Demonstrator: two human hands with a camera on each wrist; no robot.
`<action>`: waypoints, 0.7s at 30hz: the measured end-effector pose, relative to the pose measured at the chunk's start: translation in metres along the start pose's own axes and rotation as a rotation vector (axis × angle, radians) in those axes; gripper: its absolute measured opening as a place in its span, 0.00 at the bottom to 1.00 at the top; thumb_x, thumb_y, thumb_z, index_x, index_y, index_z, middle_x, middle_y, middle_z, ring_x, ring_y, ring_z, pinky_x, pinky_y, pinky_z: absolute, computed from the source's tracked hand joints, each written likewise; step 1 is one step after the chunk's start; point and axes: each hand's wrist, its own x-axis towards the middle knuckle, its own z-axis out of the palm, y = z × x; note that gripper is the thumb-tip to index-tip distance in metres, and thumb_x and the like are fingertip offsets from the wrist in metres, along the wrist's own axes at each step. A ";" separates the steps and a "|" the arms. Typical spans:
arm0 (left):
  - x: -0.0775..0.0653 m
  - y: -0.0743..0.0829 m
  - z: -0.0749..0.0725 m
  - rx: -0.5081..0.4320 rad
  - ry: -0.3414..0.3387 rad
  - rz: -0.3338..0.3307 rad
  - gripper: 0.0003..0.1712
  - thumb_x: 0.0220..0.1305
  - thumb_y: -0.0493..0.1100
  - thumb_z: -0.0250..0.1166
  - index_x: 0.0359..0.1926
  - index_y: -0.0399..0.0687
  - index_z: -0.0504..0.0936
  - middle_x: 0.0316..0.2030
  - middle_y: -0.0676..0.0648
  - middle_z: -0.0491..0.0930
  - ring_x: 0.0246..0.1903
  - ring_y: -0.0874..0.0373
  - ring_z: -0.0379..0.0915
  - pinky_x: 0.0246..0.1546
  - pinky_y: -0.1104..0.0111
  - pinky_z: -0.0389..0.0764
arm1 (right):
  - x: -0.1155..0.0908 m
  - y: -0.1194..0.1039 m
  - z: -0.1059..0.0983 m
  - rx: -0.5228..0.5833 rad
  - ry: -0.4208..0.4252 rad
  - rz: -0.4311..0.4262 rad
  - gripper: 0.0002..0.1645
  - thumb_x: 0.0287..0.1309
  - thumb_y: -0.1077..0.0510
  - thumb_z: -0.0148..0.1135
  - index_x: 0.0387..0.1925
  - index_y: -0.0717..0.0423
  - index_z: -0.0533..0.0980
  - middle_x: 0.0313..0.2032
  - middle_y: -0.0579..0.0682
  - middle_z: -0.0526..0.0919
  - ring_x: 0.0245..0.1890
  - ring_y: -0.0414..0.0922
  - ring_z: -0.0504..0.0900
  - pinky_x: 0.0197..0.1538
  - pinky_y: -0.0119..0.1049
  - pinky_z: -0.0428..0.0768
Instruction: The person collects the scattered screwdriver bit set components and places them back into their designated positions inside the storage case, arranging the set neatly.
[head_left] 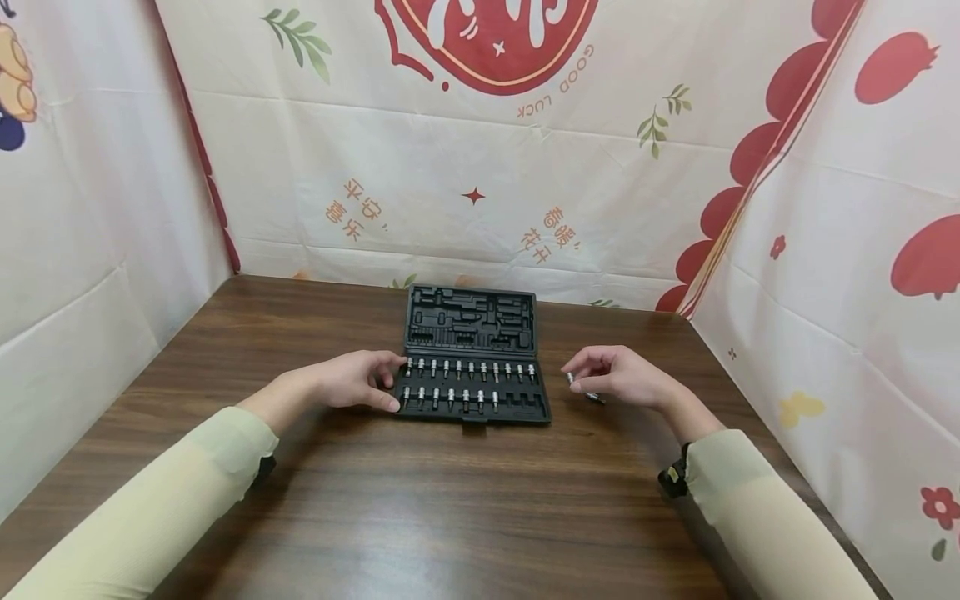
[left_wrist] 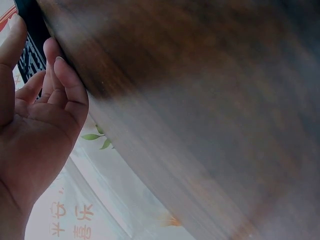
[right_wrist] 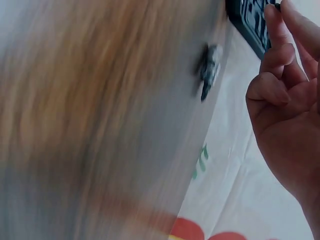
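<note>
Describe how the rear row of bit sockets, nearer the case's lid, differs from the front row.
The rear row spans nearly the full width of the black case, while the front row stops short of its right side. The front row gives way to bare slots at the right; the rear row shows no such gap. The rear row holds more sockets than the front row. Both show silver-headed sockets set side by side.
</note>
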 end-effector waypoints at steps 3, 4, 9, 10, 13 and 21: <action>0.000 0.000 0.000 0.004 0.004 0.006 0.49 0.69 0.49 0.79 0.80 0.31 0.66 0.51 0.43 0.84 0.42 0.58 0.81 0.50 0.62 0.79 | 0.005 -0.006 0.009 -0.007 -0.004 -0.015 0.20 0.68 0.54 0.78 0.57 0.59 0.86 0.41 0.51 0.93 0.35 0.42 0.83 0.38 0.39 0.82; 0.000 0.001 -0.001 0.005 0.004 0.010 0.49 0.69 0.49 0.79 0.80 0.30 0.66 0.51 0.43 0.84 0.42 0.58 0.81 0.49 0.62 0.79 | 0.007 -0.008 0.012 -0.012 -0.003 -0.019 0.19 0.68 0.54 0.78 0.55 0.58 0.87 0.40 0.51 0.93 0.35 0.41 0.83 0.37 0.38 0.81; 0.000 0.000 0.000 0.002 0.006 0.009 0.49 0.69 0.49 0.79 0.80 0.30 0.66 0.51 0.43 0.83 0.42 0.58 0.81 0.50 0.62 0.79 | 0.016 -0.015 0.024 -0.031 -0.024 -0.044 0.14 0.68 0.54 0.78 0.51 0.53 0.88 0.38 0.48 0.92 0.33 0.41 0.81 0.37 0.36 0.80; 0.000 -0.001 0.000 -0.001 0.007 0.008 0.49 0.70 0.49 0.79 0.80 0.30 0.67 0.51 0.43 0.83 0.42 0.58 0.81 0.50 0.62 0.79 | 0.018 -0.017 0.026 -0.033 -0.030 -0.046 0.14 0.68 0.54 0.78 0.51 0.53 0.88 0.38 0.48 0.92 0.33 0.41 0.81 0.37 0.36 0.80; 0.000 -0.001 0.000 -0.005 0.010 0.013 0.49 0.69 0.48 0.79 0.80 0.30 0.66 0.51 0.42 0.83 0.41 0.58 0.81 0.50 0.63 0.79 | 0.024 -0.021 0.032 -0.021 -0.050 -0.046 0.14 0.69 0.55 0.77 0.52 0.55 0.87 0.39 0.48 0.92 0.36 0.41 0.83 0.41 0.36 0.82; 0.001 -0.001 0.000 -0.003 0.009 0.014 0.49 0.69 0.49 0.79 0.80 0.30 0.67 0.51 0.42 0.84 0.41 0.58 0.81 0.49 0.63 0.79 | 0.035 -0.035 0.045 -0.013 -0.094 -0.031 0.15 0.69 0.55 0.77 0.53 0.55 0.86 0.39 0.47 0.92 0.37 0.42 0.83 0.41 0.36 0.80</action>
